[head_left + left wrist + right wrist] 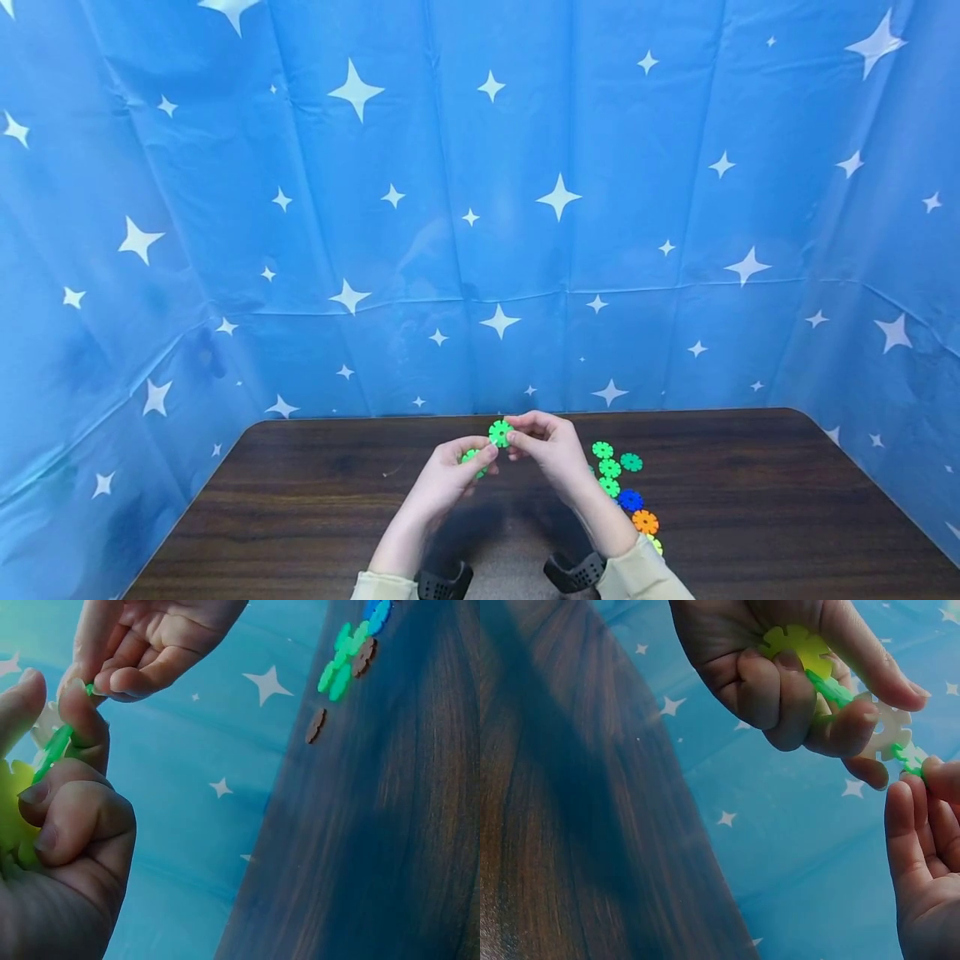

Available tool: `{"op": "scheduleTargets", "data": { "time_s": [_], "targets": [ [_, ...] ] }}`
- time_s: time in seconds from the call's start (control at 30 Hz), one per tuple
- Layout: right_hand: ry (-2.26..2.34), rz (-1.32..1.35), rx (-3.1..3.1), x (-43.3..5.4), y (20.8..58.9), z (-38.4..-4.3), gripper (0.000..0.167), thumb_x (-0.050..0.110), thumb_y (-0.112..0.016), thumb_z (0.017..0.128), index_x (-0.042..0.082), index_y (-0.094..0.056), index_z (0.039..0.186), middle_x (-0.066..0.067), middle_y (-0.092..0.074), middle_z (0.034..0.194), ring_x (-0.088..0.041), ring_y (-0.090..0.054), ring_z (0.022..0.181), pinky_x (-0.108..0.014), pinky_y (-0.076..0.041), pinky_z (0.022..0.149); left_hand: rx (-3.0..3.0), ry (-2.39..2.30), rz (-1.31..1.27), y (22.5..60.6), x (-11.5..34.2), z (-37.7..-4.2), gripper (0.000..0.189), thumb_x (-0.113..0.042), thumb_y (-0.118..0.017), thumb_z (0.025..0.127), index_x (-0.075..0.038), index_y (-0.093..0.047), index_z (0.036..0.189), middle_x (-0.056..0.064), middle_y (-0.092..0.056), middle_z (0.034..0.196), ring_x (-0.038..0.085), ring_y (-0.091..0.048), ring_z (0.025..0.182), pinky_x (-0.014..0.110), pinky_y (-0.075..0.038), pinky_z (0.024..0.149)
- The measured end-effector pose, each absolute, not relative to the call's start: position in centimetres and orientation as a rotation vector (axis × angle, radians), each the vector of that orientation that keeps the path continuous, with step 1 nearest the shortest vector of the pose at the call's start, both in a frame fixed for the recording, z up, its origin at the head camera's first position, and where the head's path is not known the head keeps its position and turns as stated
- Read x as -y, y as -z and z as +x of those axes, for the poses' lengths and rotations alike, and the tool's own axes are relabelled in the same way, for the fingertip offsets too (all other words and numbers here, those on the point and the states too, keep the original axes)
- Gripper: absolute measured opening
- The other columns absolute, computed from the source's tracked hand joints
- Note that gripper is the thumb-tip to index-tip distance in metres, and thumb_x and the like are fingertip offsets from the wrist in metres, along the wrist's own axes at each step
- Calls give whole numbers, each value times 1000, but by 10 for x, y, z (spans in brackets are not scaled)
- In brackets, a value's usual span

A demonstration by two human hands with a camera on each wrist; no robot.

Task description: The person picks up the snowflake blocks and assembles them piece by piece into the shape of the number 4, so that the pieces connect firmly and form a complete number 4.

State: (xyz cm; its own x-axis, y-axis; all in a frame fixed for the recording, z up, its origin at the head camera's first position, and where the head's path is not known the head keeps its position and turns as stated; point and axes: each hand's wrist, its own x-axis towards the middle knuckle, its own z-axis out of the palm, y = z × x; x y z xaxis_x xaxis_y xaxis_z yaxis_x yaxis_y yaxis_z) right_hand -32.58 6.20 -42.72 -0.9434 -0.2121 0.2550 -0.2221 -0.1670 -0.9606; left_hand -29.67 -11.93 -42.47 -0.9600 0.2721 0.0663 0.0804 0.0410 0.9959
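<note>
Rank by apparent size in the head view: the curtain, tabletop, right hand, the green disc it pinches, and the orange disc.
1. Blue curtain
2. Brown tabletop
3. Right hand
4. Green disc and orange disc: too alike to rank; the hand partly covers the green one.

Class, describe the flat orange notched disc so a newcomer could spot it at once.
On the dark brown wooden table, find the bare right forearm. Just right of it, notched discs lie in a loose line. Between the blue notched disc and partly hidden yellow notched disc lies the flat orange notched disc, the only orange one in the head view.
</note>
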Motion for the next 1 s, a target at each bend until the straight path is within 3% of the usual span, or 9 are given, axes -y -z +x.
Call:
{"op": "scheduleTargets", "data": {
  "time_s": [0.3, 0.57, 0.77, 1.0],
  "targets": [
    [-2394, 554, 1987, -56, 432, -326, 24, -6, -65, 88, -18, -60, 108, -15, -67, 108, -13, -66, 71, -32, -57, 68, -2085, -2120, 344, 430, 125, -297, 30, -23, -62, 97, 5, -64, 108, 0, -59, 73, 5, -28, 44, 19, -26, 43],
    [-2445, 549, 1954, -53, 430, -327, 23, -6, -64, 88, -16, -60, 108, -14, -67, 105, -13, -66, 70, -31, -57, 68, -2085, -2133, 293, 427, 126, -296, 40, -25, -63, 96, 11, -61, 113, 0, -58, 73, 5, -31, 46, 20, -27, 45],
    [-2479, 527, 1946, -52, 430, -325, 22, -5, -64, 89, -14, -62, 108, -14, -66, 109, -12, -66, 70, -30, -57, 68, -2098, -2133, 302, 425, 123, -295, 37, -27, -64, 95, 8, -63, 107, 1, -56, 72, 6, -31, 44, 19, -27, 43],
    [-2321, 537, 2055, -58, 426, -324, 25, -1, -67, 88, -12, -63, 110, -14, -68, 104, -16, -65, 75, -31, -56, 67, -2031, -2086, 312, 425, 121, -297, 40, -32, -61, 97, 3, -60, 116, 1, -58, 77, 6, -30, 46, 20, -26, 45]
  ]
}}
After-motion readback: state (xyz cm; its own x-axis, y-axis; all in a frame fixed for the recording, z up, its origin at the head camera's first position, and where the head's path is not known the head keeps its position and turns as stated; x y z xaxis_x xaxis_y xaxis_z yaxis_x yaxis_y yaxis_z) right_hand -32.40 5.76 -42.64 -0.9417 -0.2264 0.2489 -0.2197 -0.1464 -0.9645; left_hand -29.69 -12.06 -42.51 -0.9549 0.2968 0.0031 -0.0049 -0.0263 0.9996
